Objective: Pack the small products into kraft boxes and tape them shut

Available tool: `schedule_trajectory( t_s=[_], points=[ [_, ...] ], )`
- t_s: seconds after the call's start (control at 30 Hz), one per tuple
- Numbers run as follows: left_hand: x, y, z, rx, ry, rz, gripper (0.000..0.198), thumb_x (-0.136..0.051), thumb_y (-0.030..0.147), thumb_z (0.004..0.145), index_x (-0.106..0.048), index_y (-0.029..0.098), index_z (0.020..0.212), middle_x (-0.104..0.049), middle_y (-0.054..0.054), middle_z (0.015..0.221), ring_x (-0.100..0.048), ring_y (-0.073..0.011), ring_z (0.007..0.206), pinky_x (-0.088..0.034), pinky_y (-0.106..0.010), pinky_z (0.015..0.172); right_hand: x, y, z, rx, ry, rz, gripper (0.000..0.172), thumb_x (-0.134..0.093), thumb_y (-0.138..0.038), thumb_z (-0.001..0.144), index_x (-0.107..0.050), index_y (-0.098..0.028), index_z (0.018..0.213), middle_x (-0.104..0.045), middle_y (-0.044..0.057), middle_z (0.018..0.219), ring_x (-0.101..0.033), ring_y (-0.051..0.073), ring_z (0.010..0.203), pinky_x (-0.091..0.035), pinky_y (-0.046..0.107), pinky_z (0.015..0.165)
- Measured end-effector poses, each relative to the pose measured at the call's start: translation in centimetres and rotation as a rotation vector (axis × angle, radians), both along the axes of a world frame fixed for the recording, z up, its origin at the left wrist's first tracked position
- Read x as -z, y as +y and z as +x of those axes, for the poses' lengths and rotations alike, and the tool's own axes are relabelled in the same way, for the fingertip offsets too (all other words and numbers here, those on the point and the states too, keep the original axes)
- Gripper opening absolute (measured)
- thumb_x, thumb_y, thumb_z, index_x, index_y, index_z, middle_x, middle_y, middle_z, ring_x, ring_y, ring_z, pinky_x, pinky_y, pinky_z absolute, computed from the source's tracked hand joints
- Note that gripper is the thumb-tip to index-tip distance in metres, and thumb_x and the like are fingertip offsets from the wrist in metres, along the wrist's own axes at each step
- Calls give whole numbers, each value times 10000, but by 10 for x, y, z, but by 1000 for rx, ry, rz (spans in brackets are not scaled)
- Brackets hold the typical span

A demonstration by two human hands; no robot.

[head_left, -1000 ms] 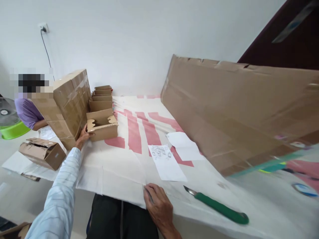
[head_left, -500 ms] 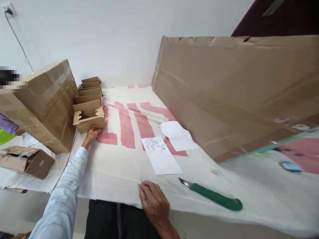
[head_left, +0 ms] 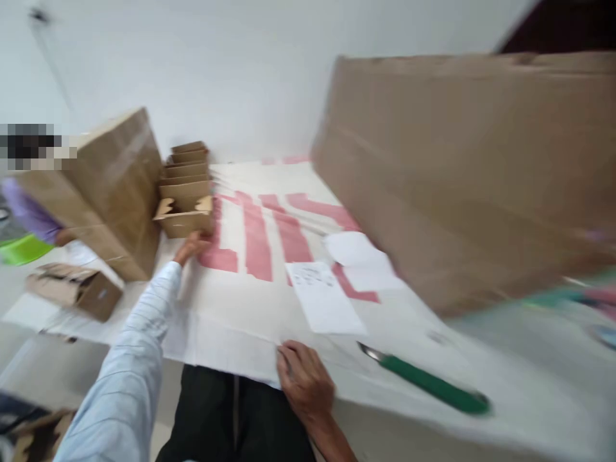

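My left hand (head_left: 192, 247) is at the lower right front corner of the nearest small cardboard box (head_left: 185, 223), fingers stretched out and apart. Blur hides whether it touches the box. This box stands open in front of a row of similar boxes (head_left: 187, 170). At the table's front edge rests my right hand (head_left: 307, 378), its fingers curled together. Something thin and greyish shows by its thumb, too small to name. To the right of that hand lies a green-handled cutting knife (head_left: 430, 384), its short blade pointing left.
Two white paper sheets (head_left: 332, 311) (head_left: 368, 260) lie mid-table, the nearer with small drawings. A large cardboard panel (head_left: 462, 173) leans at right. Left are a big carton (head_left: 115, 186), a smaller carton (head_left: 74, 285), a green basin (head_left: 24, 251) and another person's purple sleeve (head_left: 31, 208).
The view has swung left, so everything sits further right in the picture. My left hand's fingers have come away from the box's front and straightened. My right hand stays at the table edge.
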State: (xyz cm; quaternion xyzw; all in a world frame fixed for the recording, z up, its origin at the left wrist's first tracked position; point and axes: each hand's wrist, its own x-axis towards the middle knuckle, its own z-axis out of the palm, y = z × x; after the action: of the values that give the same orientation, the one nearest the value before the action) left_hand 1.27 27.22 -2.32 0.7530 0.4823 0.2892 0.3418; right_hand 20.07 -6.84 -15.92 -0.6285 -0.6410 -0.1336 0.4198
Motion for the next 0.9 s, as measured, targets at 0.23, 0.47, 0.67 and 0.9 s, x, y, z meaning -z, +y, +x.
schedule_trajectory(
  t_s=[0.23,0.47,0.67,0.9],
  points=[
    [32,-143,-47,0,35,29,355,-874,172,772,-767,163,1111,-784,-82,1093,-732,-186,898,-604,-289,787,8,-9,10,-122,-104,79,151,-570,-199,1015,-716,-192,976,-747,94,963,-646,248,849,-497,365,811],
    [29,-242,-168,-316,-6,207,213,-692,162,833,-761,187,1034,-760,-98,1070,-715,-203,932,-572,-275,682,10,-16,12,-171,-170,109,190,-524,-229,1027,-703,-194,976,-733,101,952,-645,257,837,-513,380,826],
    [10,-262,-254,-618,30,287,138,-631,298,835,-733,208,858,-743,-64,864,-695,-194,779,-554,-285,633,17,-10,9,-121,-149,88,140,-567,-179,999,-705,-195,980,-733,97,977,-631,260,862,-508,377,806],
    [34,-257,-230,-416,146,353,251,-631,454,840,-730,239,924,-756,-84,969,-718,-274,896,-612,-371,697,-4,1,-6,-74,47,-20,219,-520,-129,978,-712,-235,979,-720,75,961,-647,237,913,-550,365,818]
  ],
)
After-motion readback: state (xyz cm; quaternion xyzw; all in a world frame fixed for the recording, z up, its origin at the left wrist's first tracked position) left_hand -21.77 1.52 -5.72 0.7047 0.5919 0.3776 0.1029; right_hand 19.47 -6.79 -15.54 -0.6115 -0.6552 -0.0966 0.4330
